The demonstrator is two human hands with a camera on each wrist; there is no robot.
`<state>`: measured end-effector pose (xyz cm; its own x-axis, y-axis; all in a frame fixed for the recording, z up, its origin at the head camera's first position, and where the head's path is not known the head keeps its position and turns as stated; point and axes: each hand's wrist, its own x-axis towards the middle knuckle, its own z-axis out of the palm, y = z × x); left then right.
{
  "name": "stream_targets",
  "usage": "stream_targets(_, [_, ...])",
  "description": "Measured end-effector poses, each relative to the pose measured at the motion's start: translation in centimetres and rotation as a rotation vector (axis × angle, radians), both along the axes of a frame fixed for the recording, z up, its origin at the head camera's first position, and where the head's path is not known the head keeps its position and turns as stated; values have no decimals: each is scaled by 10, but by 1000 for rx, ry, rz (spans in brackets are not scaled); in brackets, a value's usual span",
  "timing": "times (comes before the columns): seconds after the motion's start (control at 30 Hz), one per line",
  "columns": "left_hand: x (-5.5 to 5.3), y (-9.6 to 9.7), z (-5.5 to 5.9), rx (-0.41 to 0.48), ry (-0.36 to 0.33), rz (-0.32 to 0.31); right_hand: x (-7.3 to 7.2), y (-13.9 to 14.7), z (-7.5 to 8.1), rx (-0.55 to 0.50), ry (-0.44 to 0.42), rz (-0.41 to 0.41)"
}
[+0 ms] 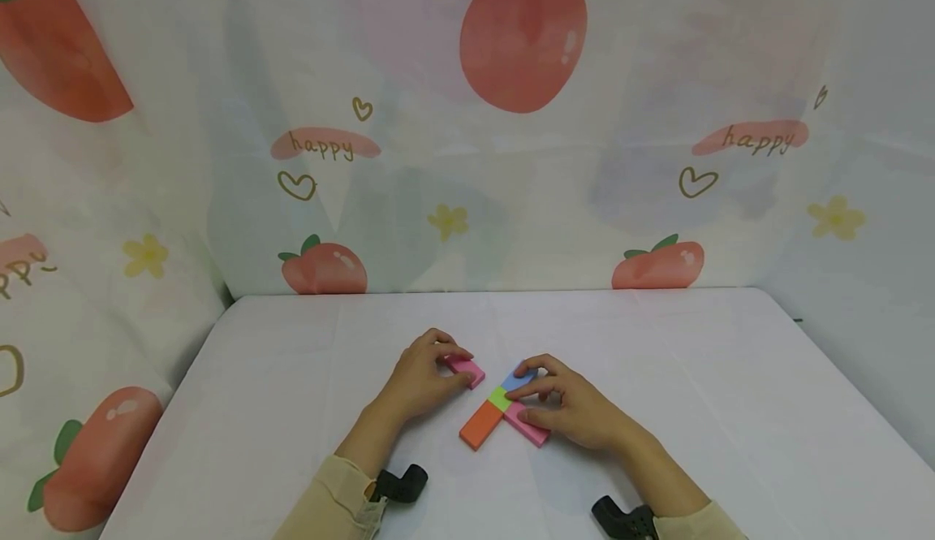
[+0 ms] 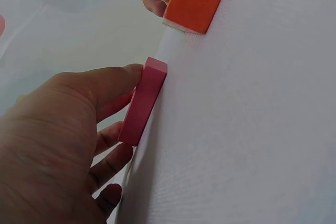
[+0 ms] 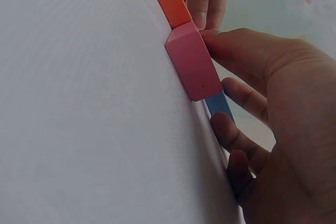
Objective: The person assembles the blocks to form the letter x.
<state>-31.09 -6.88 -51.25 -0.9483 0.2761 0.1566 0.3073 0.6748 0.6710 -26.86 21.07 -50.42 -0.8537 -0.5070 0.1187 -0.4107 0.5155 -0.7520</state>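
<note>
In the head view my left hand (image 1: 422, 378) pinches a flat pink block (image 1: 467, 371) between thumb and fingers. The left wrist view shows this same pink block (image 2: 144, 100) tilted, its lower edge close over the white surface. To the right, an orange block (image 1: 481, 425), a small green block (image 1: 500, 398), a blue block (image 1: 519, 378) and a second pink block (image 1: 527, 425) lie end to side in a branching shape. My right hand (image 1: 577, 410) holds that second pink block with its thumb, one fingertip at the green block and another on the blue one.
A white-covered table (image 1: 292, 337) spreads around the blocks. Behind it hangs a patterned cloth (image 1: 409, 61) with fruit prints, and more cloth covers the sides. Black wrist cameras sit on both sleeves, the left camera (image 1: 402, 485) and the right camera (image 1: 621, 520).
</note>
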Motion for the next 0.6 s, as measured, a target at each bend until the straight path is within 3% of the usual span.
stream_targets(0.6, [0, 0, 1, -1, -5, -15, 1, -1, 3, 14, -53, -22])
